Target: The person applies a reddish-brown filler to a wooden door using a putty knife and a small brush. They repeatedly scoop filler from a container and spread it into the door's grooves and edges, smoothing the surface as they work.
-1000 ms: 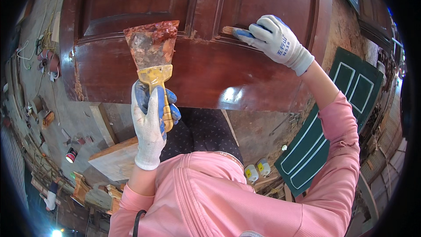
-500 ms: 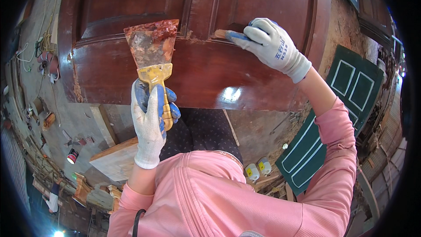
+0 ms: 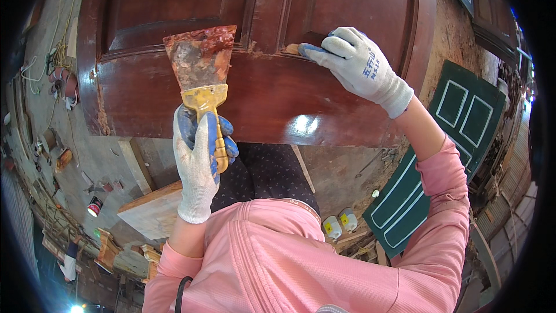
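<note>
My left hand (image 3: 200, 156), in a white knit glove with blue coating, is closed round the yellow handle of a putty knife (image 3: 204, 69). Its wide blade points away from me, smeared with reddish-brown paste that is thickest along the far edge. My right hand (image 3: 362, 66), gloved alike, pinches a small flat tan piece (image 3: 292, 49), mostly hidden by the fingers. The piece's tip lies against the moulding at the near edge of a recessed panel in a dark red-brown wooden door (image 3: 255, 98). Lighter paste marks show along that moulding, left of my right hand.
A dark green panelled door (image 3: 463, 110) with white outlines leans at the right. Two white bottles (image 3: 340, 224) stand near my right side. A pale board (image 3: 153, 211) and a red can (image 3: 95, 206) are at lower left. Cords and a coiled reddish strip (image 3: 63, 84) lie at far left.
My right hand has shifted slightly nearer to me, and its fingers now cover more of the tan piece. The left hand and putty knife have stayed practically still.
</note>
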Demonstrator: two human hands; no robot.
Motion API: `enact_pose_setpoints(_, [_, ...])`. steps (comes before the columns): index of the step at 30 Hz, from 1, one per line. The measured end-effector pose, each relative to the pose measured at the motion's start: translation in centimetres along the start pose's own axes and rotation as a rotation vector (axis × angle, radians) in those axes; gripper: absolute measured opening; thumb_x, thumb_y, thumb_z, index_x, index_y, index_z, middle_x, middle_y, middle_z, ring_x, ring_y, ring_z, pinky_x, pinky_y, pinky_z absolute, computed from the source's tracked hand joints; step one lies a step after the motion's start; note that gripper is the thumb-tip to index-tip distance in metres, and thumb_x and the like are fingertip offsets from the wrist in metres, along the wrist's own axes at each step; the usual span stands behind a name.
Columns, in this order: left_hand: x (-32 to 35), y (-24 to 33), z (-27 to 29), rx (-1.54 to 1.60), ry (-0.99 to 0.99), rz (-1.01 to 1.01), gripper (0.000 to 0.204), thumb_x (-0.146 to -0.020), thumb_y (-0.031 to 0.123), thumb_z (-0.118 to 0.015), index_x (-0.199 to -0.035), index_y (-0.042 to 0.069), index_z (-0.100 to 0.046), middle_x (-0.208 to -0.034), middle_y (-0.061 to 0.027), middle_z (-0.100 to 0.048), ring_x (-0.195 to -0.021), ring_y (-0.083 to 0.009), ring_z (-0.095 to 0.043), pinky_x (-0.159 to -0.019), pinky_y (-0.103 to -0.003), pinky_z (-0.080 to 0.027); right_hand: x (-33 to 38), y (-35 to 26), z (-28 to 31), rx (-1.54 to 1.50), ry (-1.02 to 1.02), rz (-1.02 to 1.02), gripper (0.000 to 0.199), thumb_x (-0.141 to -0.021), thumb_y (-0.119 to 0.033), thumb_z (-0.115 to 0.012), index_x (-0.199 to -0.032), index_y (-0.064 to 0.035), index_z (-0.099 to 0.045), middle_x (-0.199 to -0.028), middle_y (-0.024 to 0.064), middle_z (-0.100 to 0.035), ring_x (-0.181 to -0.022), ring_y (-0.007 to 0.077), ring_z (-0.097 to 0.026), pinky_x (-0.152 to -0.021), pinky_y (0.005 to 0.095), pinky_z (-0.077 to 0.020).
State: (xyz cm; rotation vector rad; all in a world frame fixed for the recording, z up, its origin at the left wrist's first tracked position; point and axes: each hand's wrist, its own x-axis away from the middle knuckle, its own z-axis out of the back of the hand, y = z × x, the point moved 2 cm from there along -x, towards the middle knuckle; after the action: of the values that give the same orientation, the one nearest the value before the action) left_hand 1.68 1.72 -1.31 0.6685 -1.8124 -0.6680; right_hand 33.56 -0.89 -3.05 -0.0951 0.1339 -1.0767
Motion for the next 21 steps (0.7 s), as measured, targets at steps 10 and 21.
enact_pose_setpoints(10, [0.1, 0.0, 0.1, 0.024, -0.011, -0.004, 0.024, -0.108, 0.022, -0.059, -0.124, 0.007, -0.052, -0.090, -0.0078, -0.067, -0.062, -0.0091, -0.066, -0.055, -0.024, -0.057, -0.1, -0.6, 0.8, -0.047, -0.072, -0.082, 0.047, -0.083, -0.007, -0.067, -0.129, -0.0176, -0.071, -0.098, 0.0010, -0.058, -0.094, 0.0207, -0.058, -0.089, 0.0349, -0.0541])
enact_pose_setpoints(21, [0.3, 0.1, -0.1, 0.026, -0.042, -0.011, 0.023, -0.108, 0.022, -0.058, -0.124, 0.007, -0.051, -0.090, -0.0076, -0.067, -0.063, -0.0085, -0.066, -0.055, -0.024, -0.057, -0.3, -1.7, 1.0, -0.034, -0.071, -0.174, 0.051, -0.086, -0.010, -0.067, -0.137, -0.0171, -0.066, -0.100, 0.0011, -0.059, -0.096, 0.0207, -0.058, -0.090, 0.0353, -0.0537])
